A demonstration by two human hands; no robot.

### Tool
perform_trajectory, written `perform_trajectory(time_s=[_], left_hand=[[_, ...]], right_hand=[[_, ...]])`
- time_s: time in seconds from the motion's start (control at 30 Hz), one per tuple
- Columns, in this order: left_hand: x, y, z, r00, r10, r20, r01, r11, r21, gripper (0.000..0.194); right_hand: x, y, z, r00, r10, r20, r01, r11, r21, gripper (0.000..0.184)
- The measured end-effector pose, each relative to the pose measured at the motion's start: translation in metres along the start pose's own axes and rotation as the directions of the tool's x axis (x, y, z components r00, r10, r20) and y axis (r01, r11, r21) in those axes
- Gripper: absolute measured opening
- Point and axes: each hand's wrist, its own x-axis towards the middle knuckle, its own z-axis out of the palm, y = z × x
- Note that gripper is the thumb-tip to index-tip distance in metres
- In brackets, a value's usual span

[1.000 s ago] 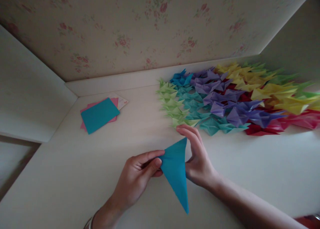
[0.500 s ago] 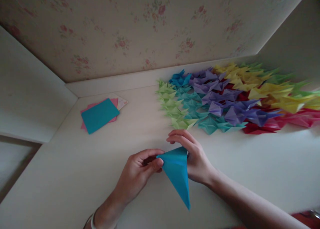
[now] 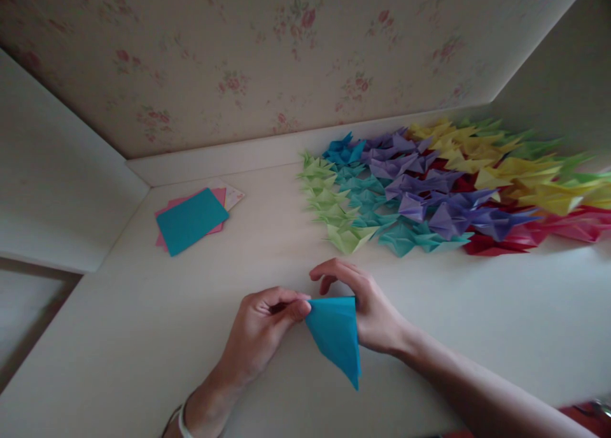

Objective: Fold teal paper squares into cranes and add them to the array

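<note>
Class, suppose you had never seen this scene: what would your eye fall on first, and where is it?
Probably the many-coloured folded paper shapes, crowded over the far right of the white table. Next, the blue paper at front centre, its corner pinched by the left hand, with the right hand at its right edge. Then the flat blue sheet atop pink paper, at the left.
</note>
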Motion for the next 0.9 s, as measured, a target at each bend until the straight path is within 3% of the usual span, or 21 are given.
perform_trajectory(time_s=[0.13,0.23,0.33,0.63,0.8,0.9], left_hand=[[0.002,0.001,-0.001,0.996,-0.009,-0.084,0.009,1.0,-0.002,0.027],[0.002,0.001,-0.001,0.983,0.032,-0.18,-0.021,0.998,0.059,0.028],[0.0,0.001,0.001,0.971,0.077,-0.227,-0.043,0.988,0.151,0.027],[0.0,-0.002,0.009,0.953,0.139,-0.269,-0.044,0.943,0.331,0.028],[-0.002,-0.001,0.01,0.984,0.091,-0.151,-0.024,0.918,0.396,0.032],[-0.004,0.0,0.011,0.987,0.09,-0.134,-0.03,0.918,0.396,0.034]], right_hand=[[0.002,-0.003,-0.001,0.983,0.162,0.083,-0.179,0.944,0.277,0.032],[0.003,-0.006,-0.005,0.968,0.236,0.086,-0.251,0.903,0.349,0.026],[0.003,-0.008,-0.006,0.966,0.233,0.113,-0.259,0.891,0.373,0.038],[0.004,-0.007,0.01,0.936,0.324,0.139,-0.345,0.923,0.17,0.049],[0.004,-0.01,0.007,0.935,0.326,0.139,-0.347,0.922,0.172,0.038],[0.005,-0.01,0.007,0.946,0.304,0.113,-0.318,0.938,0.14,0.035]])
